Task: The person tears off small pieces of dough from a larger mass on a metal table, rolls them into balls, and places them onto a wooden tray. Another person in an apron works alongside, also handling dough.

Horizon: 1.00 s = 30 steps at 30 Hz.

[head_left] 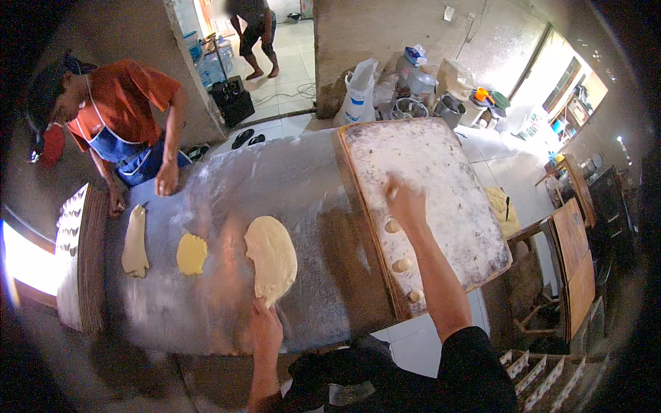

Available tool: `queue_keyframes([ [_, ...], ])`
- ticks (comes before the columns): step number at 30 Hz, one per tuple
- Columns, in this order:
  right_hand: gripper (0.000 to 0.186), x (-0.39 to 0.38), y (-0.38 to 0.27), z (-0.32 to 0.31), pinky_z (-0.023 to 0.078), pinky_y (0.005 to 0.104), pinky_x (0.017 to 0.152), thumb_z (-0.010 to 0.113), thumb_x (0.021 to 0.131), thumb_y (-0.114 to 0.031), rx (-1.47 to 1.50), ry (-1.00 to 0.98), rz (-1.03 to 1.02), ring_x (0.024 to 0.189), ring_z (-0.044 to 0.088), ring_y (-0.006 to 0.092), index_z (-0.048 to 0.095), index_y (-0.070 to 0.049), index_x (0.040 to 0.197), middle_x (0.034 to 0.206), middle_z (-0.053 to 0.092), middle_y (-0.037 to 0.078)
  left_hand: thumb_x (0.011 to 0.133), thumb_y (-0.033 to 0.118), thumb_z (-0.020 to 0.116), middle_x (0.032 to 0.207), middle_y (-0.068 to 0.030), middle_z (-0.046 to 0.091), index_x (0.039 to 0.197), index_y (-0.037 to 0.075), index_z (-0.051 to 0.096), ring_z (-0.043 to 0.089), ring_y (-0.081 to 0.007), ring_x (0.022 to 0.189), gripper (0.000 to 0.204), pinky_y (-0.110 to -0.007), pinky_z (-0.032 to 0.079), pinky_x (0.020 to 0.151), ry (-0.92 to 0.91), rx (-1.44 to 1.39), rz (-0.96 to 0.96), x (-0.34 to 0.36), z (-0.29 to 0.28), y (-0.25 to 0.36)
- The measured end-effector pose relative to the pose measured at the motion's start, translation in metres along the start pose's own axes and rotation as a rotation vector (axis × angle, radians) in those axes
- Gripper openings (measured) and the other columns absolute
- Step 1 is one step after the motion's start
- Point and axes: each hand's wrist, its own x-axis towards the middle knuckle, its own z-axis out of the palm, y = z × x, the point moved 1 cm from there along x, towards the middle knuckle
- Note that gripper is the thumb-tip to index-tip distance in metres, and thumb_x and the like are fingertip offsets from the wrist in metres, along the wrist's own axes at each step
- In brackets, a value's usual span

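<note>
A large pale slab of dough (273,255) lies on the metal worktable (206,310), tapering toward me. My left hand (266,325) is closed on its narrow near end. Over the floured wooden board (451,206) to the right, my right hand (406,201) is stretched out and smeared by motion; what its fingers hold, if anything, is hidden. Just nearer than it, small dough balls sit in a row along the board's left edge: one ball (392,226) by my wrist, a second ball (402,265), and a third (415,295) closest to me.
A co-worker in an orange shirt and blue apron (141,151) stands at the table's far left. Near them lie a long dough strip (135,241) and a yellow lump (192,254). Stacked boards (93,258) stand at the left end. A white sack (358,93) and pots (451,109) are behind.
</note>
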Motion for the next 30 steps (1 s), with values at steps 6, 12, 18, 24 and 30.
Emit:
queue_keyframes([
  [6, 0.037, -0.11, -0.074, -0.073, 0.051, 0.0383, 0.087, 0.051, 0.108, -0.035, 0.735, -0.32, 0.786, 0.087, 0.061, 0.0181, 0.062, -0.006, 0.129, 0.084, 0.063, 0.003, 0.098, 0.006, 0.058, 0.107, -0.0259, 0.066, 0.126, 0.0, 0.054, 0.066, -0.0467, 0.099, 0.029, -0.051, 0.053, 0.086, 0.168, -0.134, 0.061, -0.038, -0.016, -0.015],
  [12, 0.052, -0.262, -0.236, -0.006, 0.053, 0.0401, 0.093, 0.044, 0.11, -0.047, 1.64, -1.502, 1.539, 0.105, 0.067, 0.0288, 0.063, 0.001, 0.117, 0.11, 0.072, 0.012, 0.098, 0.013, 0.054, 0.124, -0.0243, 0.064, 0.147, 0.001, 0.048, 0.061, -0.0394, 0.119, 0.051, -0.051, 0.047, 0.103, 0.004, 0.113, 0.379, -0.064, -0.043, 0.012],
  [18, 0.031, -0.307, -0.239, -0.021, 0.052, 0.041, 0.065, 0.053, 0.107, -0.034, 1.291, -0.819, 1.115, 0.076, 0.065, 0.0274, 0.062, -0.004, 0.103, 0.089, 0.067, 0.012, 0.099, 0.029, 0.058, 0.133, -0.0211, 0.061, 0.14, 0.002, 0.054, 0.053, -0.0391, 0.132, 0.05, -0.052, 0.035, 0.118, -0.128, -0.143, 0.867, -0.039, -0.134, 0.035],
  [24, 0.029, -0.293, -0.264, -0.106, 0.048, 0.0491, 0.059, 0.053, 0.105, -0.024, 0.281, -0.635, 0.506, 0.069, 0.063, 0.0364, 0.063, -0.004, 0.086, 0.093, 0.068, 0.017, 0.092, 0.034, 0.063, 0.073, -0.0114, 0.069, 0.071, 0.008, 0.066, 0.066, -0.0291, 0.075, 0.034, -0.047, 0.047, 0.081, -0.139, -0.259, 1.127, 0.025, 0.028, -0.014],
  [30, 0.038, -0.265, -0.241, -0.114, 0.043, 0.0598, 0.094, 0.052, 0.103, -0.037, 0.215, -0.693, 0.21, 0.11, 0.061, 0.0456, 0.068, -0.002, 0.104, 0.122, 0.067, 0.021, 0.094, 0.021, 0.063, 0.104, -0.0108, 0.074, 0.094, 0.007, 0.075, 0.066, -0.0264, 0.108, 0.017, -0.047, 0.047, 0.1, -0.064, -0.272, 1.073, 0.035, -0.02, -0.031],
])
